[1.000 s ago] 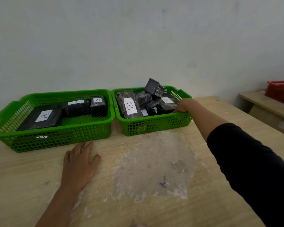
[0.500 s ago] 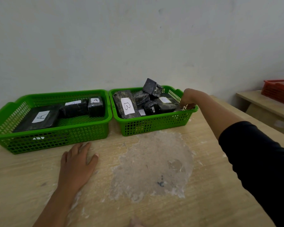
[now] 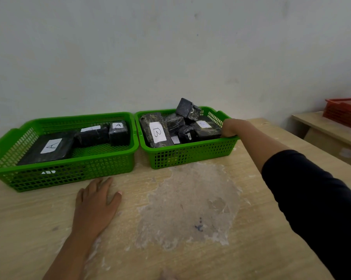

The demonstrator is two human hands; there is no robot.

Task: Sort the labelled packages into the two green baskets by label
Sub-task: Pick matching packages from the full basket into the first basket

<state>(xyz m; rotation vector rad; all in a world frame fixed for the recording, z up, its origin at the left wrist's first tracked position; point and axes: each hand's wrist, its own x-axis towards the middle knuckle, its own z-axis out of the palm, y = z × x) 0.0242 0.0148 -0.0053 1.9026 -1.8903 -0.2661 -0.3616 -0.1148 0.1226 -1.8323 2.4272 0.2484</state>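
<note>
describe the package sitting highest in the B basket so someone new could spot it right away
Find the right green basket, the fuller of the two. At its back, one small black cube package perches tilted atop the pile. It alone rises above the rim and shows no readable label.

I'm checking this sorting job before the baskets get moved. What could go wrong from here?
1. The top package sits tilted on the pile in the right basket, above the rim; a tug by the right hand at that rim could tip it out.
2. Several packages there hide their labels, so a wrong one could go unnoticed.
</note>
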